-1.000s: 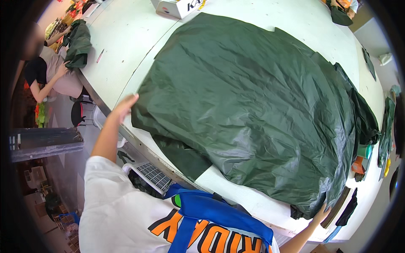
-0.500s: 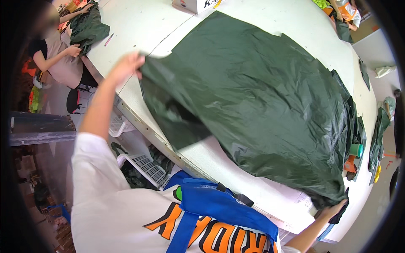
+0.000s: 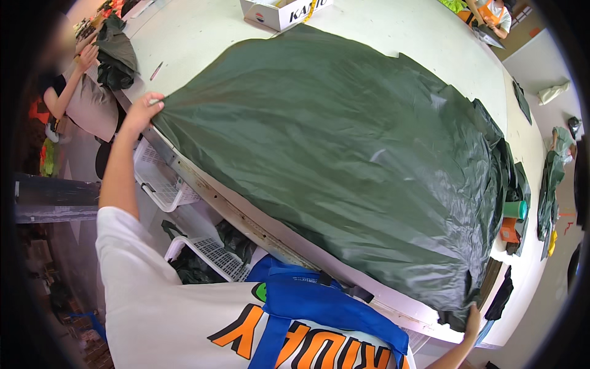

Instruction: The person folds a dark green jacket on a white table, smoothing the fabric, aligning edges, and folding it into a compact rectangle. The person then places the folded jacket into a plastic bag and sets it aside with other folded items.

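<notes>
A large dark green sheet of thin, shiny, wrinkled fabric (image 3: 332, 147) is stretched over the white table (image 3: 196, 37). Its left corner is pinched in my left hand (image 3: 145, 111), out past the table's near-left edge, with creases fanning from the grip. My right hand (image 3: 473, 321) grips the bunched lower right end of the fabric near the front edge; its fingers are partly hidden by the cloth. Along its right side the fabric is crumpled into folds.
An open white box (image 3: 261, 13) stands at the table's far side, a pen (image 3: 157, 71) farther left. A green roll (image 3: 515, 210) lies by the right folds. White baskets (image 3: 215, 255) sit below the near edge. A co-worker (image 3: 92, 104) handles dark fabric at left; another person (image 3: 495, 18) is at far right.
My left hand has moved left and down, pulling the folded-under left part of the fabric out taut. My right hand has shifted slightly left with its end. The co-worker's fabric moved left.
</notes>
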A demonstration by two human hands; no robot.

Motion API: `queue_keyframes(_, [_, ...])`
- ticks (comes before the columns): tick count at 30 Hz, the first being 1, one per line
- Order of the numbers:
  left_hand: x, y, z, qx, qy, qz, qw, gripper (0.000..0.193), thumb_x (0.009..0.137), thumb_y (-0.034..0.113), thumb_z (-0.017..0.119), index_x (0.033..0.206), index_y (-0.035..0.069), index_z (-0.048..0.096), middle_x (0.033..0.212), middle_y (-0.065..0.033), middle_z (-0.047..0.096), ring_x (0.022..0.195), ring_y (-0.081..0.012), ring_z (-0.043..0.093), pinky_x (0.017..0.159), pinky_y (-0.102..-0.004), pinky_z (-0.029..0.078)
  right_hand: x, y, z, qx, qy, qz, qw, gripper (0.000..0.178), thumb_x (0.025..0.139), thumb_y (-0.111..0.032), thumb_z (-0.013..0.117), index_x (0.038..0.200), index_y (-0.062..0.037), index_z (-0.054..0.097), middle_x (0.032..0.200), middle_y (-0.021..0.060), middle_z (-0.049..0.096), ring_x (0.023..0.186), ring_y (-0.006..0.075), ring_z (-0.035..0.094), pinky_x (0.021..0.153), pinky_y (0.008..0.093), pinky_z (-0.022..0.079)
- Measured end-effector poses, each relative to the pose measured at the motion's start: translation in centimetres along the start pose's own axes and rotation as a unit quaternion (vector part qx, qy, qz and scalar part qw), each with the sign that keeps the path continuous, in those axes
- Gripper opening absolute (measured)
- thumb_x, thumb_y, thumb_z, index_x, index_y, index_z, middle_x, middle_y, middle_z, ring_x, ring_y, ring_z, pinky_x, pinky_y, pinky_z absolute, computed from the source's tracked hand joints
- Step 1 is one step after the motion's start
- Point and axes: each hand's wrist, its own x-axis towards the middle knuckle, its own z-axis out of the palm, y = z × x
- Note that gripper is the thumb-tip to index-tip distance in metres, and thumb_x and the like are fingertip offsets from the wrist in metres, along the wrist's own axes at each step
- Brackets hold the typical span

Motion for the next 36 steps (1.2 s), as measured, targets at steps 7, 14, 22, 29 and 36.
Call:
queue_keyframes(7, [-2.3, 0.1, 18.5, 0.328, 0.096, 0.115, 0.933, 0.071, 0.09, 0.044, 0.058, 0.15, 0.025, 0.024, 0.153, -0.0195, 0.02, 0.138, -0.0463, 0.022, 0.107, -0.0608, 0.026, -2.1, 3.0, 9.2, 0.047, -0.038, 0.013, 0.998, 0.046, 0.095, -0.024, 0.054, 0.128, 0.0072, 0.051, 0.123, 0.0174, 0.06, 0.111, 0.0264, 0.055, 0.097, 0.0353, 0.04])
queue_keyframes(14, [-3.6, -1.0, 26.8, 0.401, -0.09, -0.011, 0.912, 0.075, 0.091, 0.06, 0.043, 0.151, 0.039, 0.005, 0.16, -0.0017, -0.008, 0.145, -0.0399, -0.007, 0.104, -0.0742, 0.007, -3.7, 2.1, 8.7, 0.254, -0.068, 0.032, 0.964, 0.047, 0.095, -0.024, 0.056, 0.13, 0.0063, 0.049, 0.123, 0.0103, 0.06, 0.109, 0.0226, 0.057, 0.099, 0.0345, 0.04])
queue_keyframes(22, [-7.0, 8.8, 34.3, 0.269, -0.119, 0.4, 0.868, 0.061, 0.086, 0.024, 0.063, 0.142, 0.012, 0.039, 0.151, -0.0211, 0.027, 0.139, -0.0414, 0.027, 0.111, -0.0496, 0.028, -8.3, 4.8, 12.5, -0.116, -0.14, -0.156, 0.971, 0.088, 0.055, -0.009, 0.083, 0.134, -0.0028, 0.047, 0.132, 0.0151, 0.051, 0.13, 0.033, 0.039, 0.11, 0.0391, 0.029])
queue_keyframes(29, [-16.2, 14.1, 43.1, 0.392, -0.299, 0.304, 0.815, 0.056, 0.096, 0.051, 0.04, 0.149, 0.037, 0.026, 0.161, -0.0033, -0.001, 0.144, -0.0423, -0.007, 0.109, -0.0668, -0.001, -3.6, 4.3, 13.9, -0.072, 0.078, -0.292, 0.951, 0.047, 0.069, -0.014, 0.074, 0.113, -0.0028, 0.061, 0.111, 0.02, 0.063, 0.103, 0.0356, 0.058, 0.091, 0.0424, 0.046])
queue_keyframes(36, [-13.9, 13.3, 42.7, 0.392, -0.3, 0.239, 0.836, 0.057, 0.097, 0.05, 0.039, 0.15, 0.038, 0.022, 0.161, 0.0005, -0.005, 0.145, -0.0394, -0.009, 0.111, -0.0628, -0.002, -10.2, -13.6, 2.3, 0.326, -0.174, -0.215, 0.904, 0.065, 0.074, -0.021, 0.078, 0.127, 0.0039, 0.049, 0.118, 0.0119, 0.061, 0.105, 0.019, 0.059, 0.096, 0.0326, 0.046])
